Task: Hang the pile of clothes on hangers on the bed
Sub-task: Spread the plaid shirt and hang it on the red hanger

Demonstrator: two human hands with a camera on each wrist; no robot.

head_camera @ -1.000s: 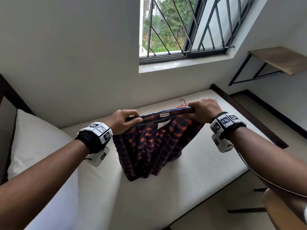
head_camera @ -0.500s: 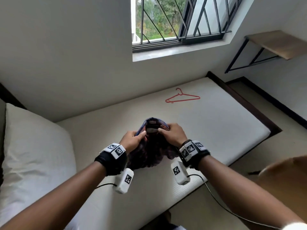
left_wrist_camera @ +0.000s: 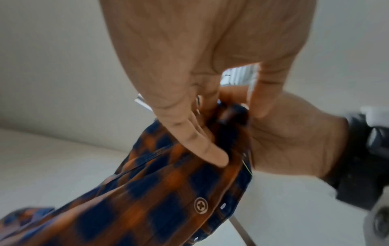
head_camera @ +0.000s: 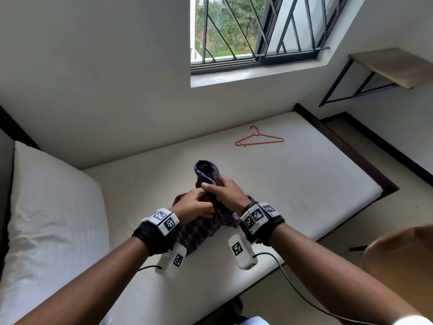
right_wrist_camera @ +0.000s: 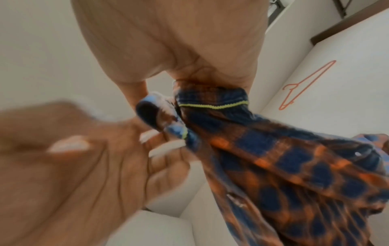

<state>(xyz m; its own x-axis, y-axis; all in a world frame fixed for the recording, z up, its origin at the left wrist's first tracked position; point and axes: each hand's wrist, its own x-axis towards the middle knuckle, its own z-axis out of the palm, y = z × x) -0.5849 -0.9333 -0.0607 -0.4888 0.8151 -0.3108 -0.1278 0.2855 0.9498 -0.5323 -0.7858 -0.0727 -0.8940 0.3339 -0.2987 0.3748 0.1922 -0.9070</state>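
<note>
One checked shirt (head_camera: 203,228), one red hanger (head_camera: 259,140), one pillow (head_camera: 46,207), one bed (head_camera: 304,184).

The bed (head_camera: 293,195) runs along the far wall, its pillow (head_camera: 46,219) at the left end. Over the middle of the bed, the left hand (head_camera: 195,205) and right hand (head_camera: 225,192) meet on a bunched shirt (head_camera: 199,231), left hand lower. The hanger (head_camera: 259,140) lies flat on the bed, far and right of the hands, well apart. A window (head_camera: 257,31) sits above, a shelf (head_camera: 393,66) at far right.
</note>
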